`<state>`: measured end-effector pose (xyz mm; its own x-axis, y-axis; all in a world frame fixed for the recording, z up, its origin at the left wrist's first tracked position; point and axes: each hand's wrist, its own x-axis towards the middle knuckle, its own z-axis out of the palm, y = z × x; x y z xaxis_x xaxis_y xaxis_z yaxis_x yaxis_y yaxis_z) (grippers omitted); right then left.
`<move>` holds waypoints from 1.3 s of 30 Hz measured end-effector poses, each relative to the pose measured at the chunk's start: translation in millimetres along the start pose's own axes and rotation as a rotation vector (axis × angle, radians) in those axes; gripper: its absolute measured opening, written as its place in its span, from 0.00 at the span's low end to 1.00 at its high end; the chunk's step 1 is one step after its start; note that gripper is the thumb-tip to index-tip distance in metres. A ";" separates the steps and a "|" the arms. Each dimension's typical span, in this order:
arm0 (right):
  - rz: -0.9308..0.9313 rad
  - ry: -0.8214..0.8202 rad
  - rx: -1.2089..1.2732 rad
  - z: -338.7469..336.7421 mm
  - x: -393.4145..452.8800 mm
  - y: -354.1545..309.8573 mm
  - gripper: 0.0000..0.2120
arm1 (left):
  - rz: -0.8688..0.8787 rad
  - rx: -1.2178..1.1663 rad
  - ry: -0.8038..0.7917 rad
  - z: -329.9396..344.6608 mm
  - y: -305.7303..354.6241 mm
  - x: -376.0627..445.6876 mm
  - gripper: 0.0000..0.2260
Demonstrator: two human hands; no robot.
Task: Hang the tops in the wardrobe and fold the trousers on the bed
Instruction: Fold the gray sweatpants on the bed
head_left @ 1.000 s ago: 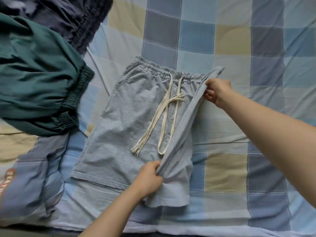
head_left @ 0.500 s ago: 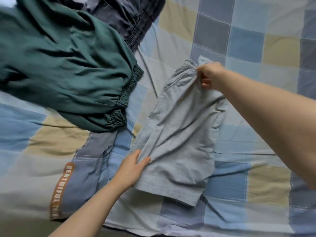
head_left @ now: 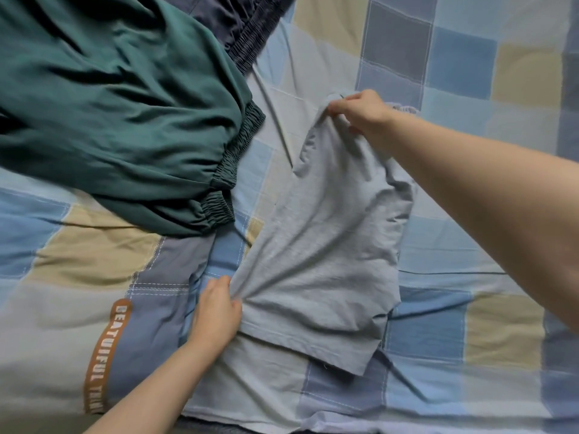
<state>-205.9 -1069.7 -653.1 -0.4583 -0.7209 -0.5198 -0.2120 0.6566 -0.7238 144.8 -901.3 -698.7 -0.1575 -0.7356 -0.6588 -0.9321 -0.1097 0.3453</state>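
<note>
The right hand (head_left: 360, 115) pinches the waistband end of the grey shorts (head_left: 322, 245) with curled fingers, at the upper end of the garment, and the cloth bunches in folds just under this grip. The left hand (head_left: 217, 311) grips the shorts at their left edge, near the hem; its fingers are curled into the cloth, and creases spread out from that place toward 3 o'clock. Between the two hands the shorts lie folded in half lengthwise on the bed cover (head_left: 470, 89), with the long side going from about 12 o'clock to 6 o'clock and the hem corner pointing to about 5 o'clock.

At about 10 o'clock from the shorts there are green trousers (head_left: 109, 104), crumpled, with two elastic cuffs near the left edge of the shorts but not touching them. At about 11 o'clock, behind the green trousers, a dark navy garment (head_left: 247, 29) with a ribbed elastic band lies partly under them. The bed cover has squares in blue, grey and beige. At about 8 o'clock from the left hand it carries an orange label (head_left: 105, 355) with white letters.
</note>
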 end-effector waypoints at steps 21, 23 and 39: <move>0.589 -0.261 0.461 -9.3 -259.3 223.7 0.13 | -0.066 -0.435 -0.050 8.2 26.2 2.7 0.12; 0.566 -0.150 0.664 -22.9 -270.8 231.4 0.12 | -0.087 -0.532 -0.060 10.6 28.4 -9.6 0.09; 0.505 -0.268 0.119 -50.7 -354.9 314.6 0.09 | -0.174 -0.278 -0.137 63.4 13.5 -76.6 0.11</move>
<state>-153.7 -596.0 -673.3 -0.2393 -0.3664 -0.8992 0.0818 0.9152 -0.3947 123.6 -804.1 -686.0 -0.0636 -0.5955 -0.8008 -0.8275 -0.4171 0.3759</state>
